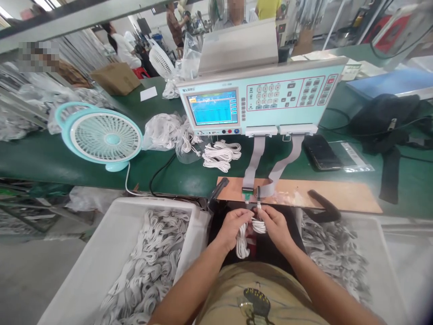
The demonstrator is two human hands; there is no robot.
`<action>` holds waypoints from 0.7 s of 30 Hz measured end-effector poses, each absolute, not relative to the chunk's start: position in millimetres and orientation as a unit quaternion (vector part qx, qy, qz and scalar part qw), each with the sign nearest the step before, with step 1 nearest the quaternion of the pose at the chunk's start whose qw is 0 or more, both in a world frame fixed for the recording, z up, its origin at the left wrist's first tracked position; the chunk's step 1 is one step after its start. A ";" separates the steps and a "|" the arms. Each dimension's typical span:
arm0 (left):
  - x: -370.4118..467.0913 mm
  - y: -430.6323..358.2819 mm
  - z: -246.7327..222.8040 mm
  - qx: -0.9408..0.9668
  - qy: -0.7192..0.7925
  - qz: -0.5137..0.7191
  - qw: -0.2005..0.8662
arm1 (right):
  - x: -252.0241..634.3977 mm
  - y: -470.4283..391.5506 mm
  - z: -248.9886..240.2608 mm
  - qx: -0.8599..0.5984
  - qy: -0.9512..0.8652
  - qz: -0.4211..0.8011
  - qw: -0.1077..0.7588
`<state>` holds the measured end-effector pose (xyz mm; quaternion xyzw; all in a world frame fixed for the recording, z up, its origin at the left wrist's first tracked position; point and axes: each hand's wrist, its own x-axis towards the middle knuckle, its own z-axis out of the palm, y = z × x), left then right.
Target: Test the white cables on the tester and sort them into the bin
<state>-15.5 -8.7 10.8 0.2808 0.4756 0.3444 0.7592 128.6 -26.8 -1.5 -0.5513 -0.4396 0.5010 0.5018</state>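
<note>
Both of my hands are closed on a coiled white cable (pixel 242 243) in front of the bench edge. Fingers of my left hand (pixel 233 225) pinch the cable near one end, and a bundled loop hangs below them. My right hand (pixel 274 225) grips the white plug (pixel 259 206) at the other connector, with more loops under the fingers. That plug meets the end of the right grey ribbon cable (pixel 270 183); how deep it sits I cannot tell. Just left of it is a small green circuit board (pixel 247 196) on the left ribbon cable (pixel 254 164).
A cable tester (pixel 294 110) with a lit screen stands behind a wooden board (pixel 324 195). Loose white cables (pixel 221 155) and a turquoise fan (pixel 108 139) are to the left. White bins of cables (pixel 101 221) flank my lap. A black phone (pixel 321 153) lies right. Several people are beyond.
</note>
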 end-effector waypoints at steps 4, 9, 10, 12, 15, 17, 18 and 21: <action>-23.1 -3.3 15.7 0.454 0.493 0.332 0.663 | 126.4 -23.8 10.8 -0.532 -0.359 0.583 0.498; -28.2 3.3 20.0 0.538 0.478 0.297 0.628 | 119.5 -19.9 15.6 -0.510 -0.239 0.646 0.515; -27.1 3.4 18.7 0.535 0.483 0.311 0.620 | 118.4 -19.3 15.3 -0.503 -0.233 0.649 0.521; -23.9 2.6 14.5 0.523 0.494 0.346 0.602 | 117.3 -18.8 14.4 -0.494 -0.230 0.653 0.526; -19.6 1.4 8.3 0.506 0.508 0.375 0.588 | 118.0 -19.3 13.2 -0.497 -0.246 0.645 0.526; -18.3 1.5 6.2 0.497 0.515 0.375 0.590 | 118.9 -20.0 12.9 -0.502 -0.259 0.636 0.526; -18.1 1.9 5.9 0.493 0.516 0.374 0.592 | 119.3 -20.3 12.9 -0.503 -0.262 0.634 0.526; -17.5 3.1 7.1 0.482 0.512 0.378 0.601 | 119.4 -20.6 13.4 -0.496 -0.257 0.641 0.527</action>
